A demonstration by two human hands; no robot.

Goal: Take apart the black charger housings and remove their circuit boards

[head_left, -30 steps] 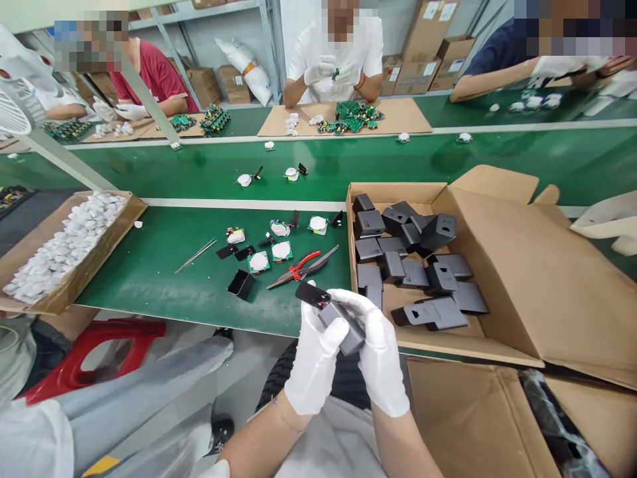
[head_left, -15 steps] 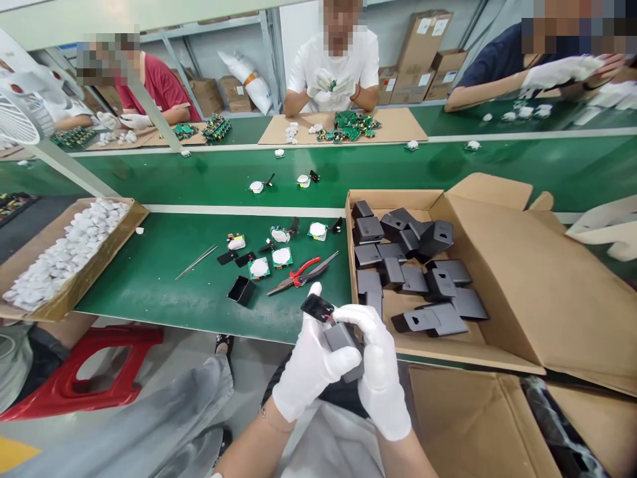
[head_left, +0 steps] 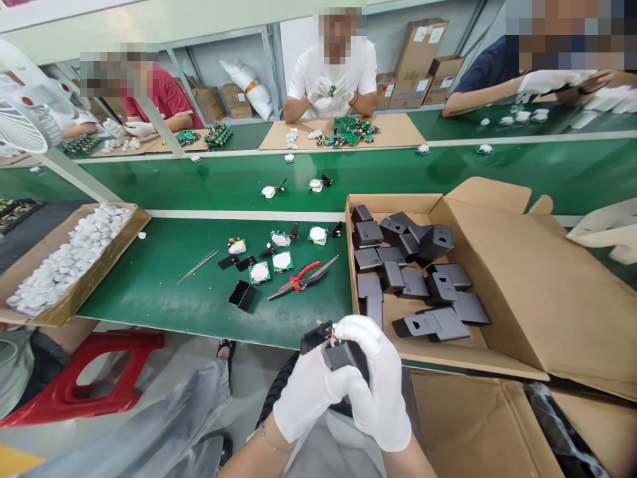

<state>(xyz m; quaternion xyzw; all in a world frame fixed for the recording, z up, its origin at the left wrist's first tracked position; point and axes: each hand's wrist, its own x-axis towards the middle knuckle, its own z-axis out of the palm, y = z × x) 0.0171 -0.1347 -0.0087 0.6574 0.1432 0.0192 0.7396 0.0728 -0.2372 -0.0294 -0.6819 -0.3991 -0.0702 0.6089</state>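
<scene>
In white gloves, both my hands close around a dark grey plastic housing (head_left: 339, 356) above my lap, just off the table's front edge. My left hand (head_left: 302, 393) wraps it from the left. My right hand (head_left: 382, 382) curls over its other side, fingertips at the open end. A black end cap (head_left: 315, 337) hangs from that end on a red wire (head_left: 333, 336). A bit of green circuit board shows beneath the right fingertips; the rest is hidden. Beyond lie red-handled pliers (head_left: 298, 284), tweezers (head_left: 198, 267), an upright-opening black housing (head_left: 241, 294) and several circuit boards (head_left: 259, 272) with white pads.
An open carton (head_left: 497, 318) of grey housings stands at the right. At the left is a box (head_left: 107, 259) heaped with white pieces. Boards ride on a green conveyor belt (head_left: 209, 182); co-workers in gloves sit beyond it. A red stool (head_left: 84, 378) is at lower left.
My right fingers have curled further over the housing's open end, and the end cap has tilted. Boards on the belt have shifted right. The view has tipped slightly.
</scene>
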